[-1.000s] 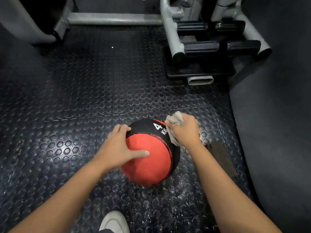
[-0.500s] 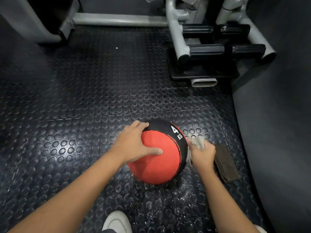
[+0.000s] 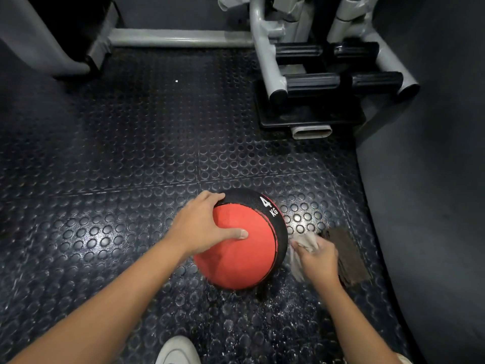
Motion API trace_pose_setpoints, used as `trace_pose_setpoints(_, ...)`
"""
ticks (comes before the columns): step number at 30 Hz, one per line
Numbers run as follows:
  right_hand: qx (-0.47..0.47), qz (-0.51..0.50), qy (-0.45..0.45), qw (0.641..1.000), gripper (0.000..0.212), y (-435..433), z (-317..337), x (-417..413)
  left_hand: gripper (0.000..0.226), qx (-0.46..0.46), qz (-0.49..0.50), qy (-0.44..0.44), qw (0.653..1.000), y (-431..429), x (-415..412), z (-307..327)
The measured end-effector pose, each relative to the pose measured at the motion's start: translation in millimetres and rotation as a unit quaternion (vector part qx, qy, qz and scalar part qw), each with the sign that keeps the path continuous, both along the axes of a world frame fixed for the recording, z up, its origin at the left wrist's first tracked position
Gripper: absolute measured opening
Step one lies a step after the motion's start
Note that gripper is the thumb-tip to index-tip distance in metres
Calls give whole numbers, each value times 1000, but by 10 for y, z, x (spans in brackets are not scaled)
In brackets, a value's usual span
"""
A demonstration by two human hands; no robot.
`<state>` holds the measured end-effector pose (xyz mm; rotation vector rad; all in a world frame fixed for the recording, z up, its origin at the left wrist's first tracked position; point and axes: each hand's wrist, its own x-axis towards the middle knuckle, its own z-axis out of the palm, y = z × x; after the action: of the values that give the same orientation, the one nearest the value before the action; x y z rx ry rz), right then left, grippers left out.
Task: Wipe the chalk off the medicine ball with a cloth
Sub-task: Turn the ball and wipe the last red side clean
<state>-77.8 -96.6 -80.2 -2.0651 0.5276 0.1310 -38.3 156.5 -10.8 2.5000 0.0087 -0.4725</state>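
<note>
1. Starting nearest the person, the toe of a white shoe (image 3: 178,350) shows between the two forearms, and loose white chalk specks (image 3: 278,298) lie on the floor just inward of the right wrist.
2. The left hand (image 3: 202,227) lies spread on the round red-and-black rubber medicine ball (image 3: 244,256). Its thumb presses flat on the red panel and its fingers reach over the far black rim. It grips nothing; I judge it is there to keep the ball from rolling.
3. The right hand (image 3: 319,261) has its fingers curled round a crumpled pale grey cloth (image 3: 304,245), which it holds against the ball's lower right flank, close to the floor.
4. A second ago this hand and cloth sat high on the ball, covering part of the white "4 KG" marking. Now they are low on the side and the marking is bare, so the stroke seems to run downward.
5. Just outward of the right hand lies a flat brown folded pad (image 3: 351,258).
6. Beyond both hands stretches the dark studded rubber floor (image 3: 131,166), then a grey tubular machine frame (image 3: 267,64).
</note>
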Motion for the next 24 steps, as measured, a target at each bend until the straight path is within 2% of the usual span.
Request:
trace_pose_setpoints(2, 26, -31, 18, 999, 36, -114, -48, -28, 114, -1, -3, -5, 1000, 11, -27, -16)
trace_pose_setpoints(4, 23, -64, -4, 998, 35, -161, 2, 72, 117, -9, -4, -7, 1000, 32, -75, -40)
trace_pose_setpoints(7, 25, -69, -62, 995, 29, -110, 170, 243, 118, -29, 1, -15, 999, 63, -197, -76)
trace_pose_setpoints(11, 26, -54, -98, 993, 30, -17, 279, 293, 106, -35, -5, -32, 999, 57, -295, -68)
trace_pose_setpoints(16, 38, -62, -91, 993, 34, -56, 276, 196, 98, -49, -10, -53, 997, 51, -311, -88)
trace_pose_setpoints(20, 68, -72, -81, 992, 23, -88, 316, 148, 94, -49, -5, -64, 997, 50, -323, -102)
trace_pose_setpoints(24, 116, -89, -84, 986, 28, -77, 439, 140, 88, -50, -6, -65, 997, 40, -316, -113)
